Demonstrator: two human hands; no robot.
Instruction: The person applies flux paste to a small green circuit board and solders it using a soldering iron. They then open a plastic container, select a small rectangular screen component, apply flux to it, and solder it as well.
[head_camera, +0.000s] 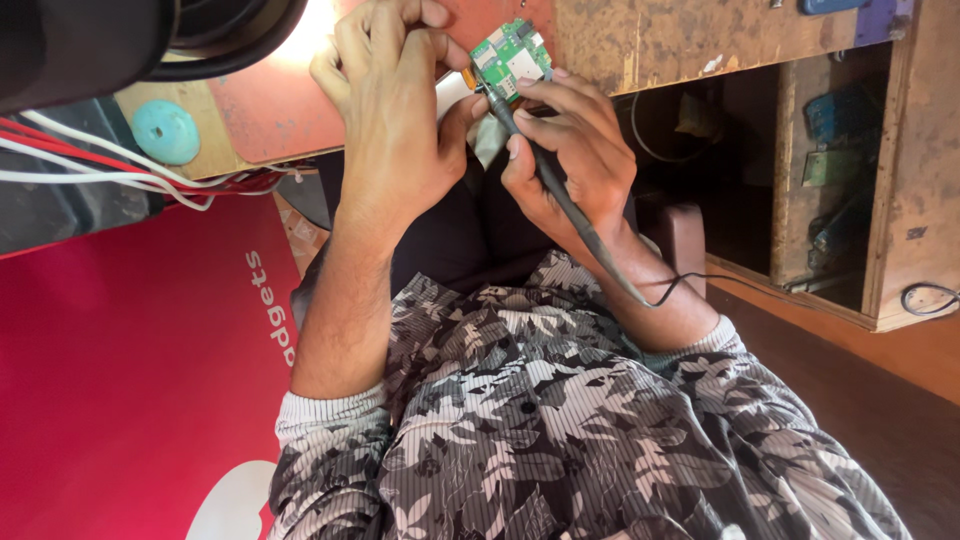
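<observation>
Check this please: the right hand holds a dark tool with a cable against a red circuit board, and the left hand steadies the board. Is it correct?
Not quite: the circuit board is green, not red, as the head view shows. The rest stands: the right hand holds the dark tool with a cable against it, and the left hand steadies the board.

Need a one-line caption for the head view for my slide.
Left hand steadies a small green circuit board at a worn wooden bench while the right hand applies a corded dark tool.
</observation>
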